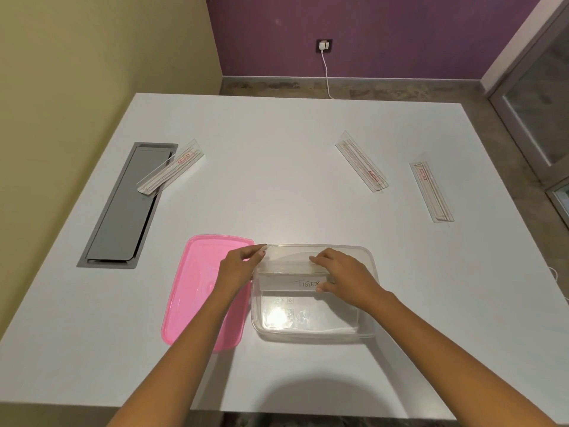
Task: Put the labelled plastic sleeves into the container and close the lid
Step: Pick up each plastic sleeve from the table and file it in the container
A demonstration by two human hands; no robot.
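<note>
Head view: sleeve (292,283) between both hands.

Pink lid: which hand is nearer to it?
Left. The left hand hangs over the pink lid's right edge; the right hand is farther right, over the clear container.

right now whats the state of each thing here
container: open, on the table
lid: off, flat beside container
TIGER sleeve: in container, both hands on it
left hand: holding sleeve end
right hand: holding sleeve
three sleeves: loose on the table
</note>
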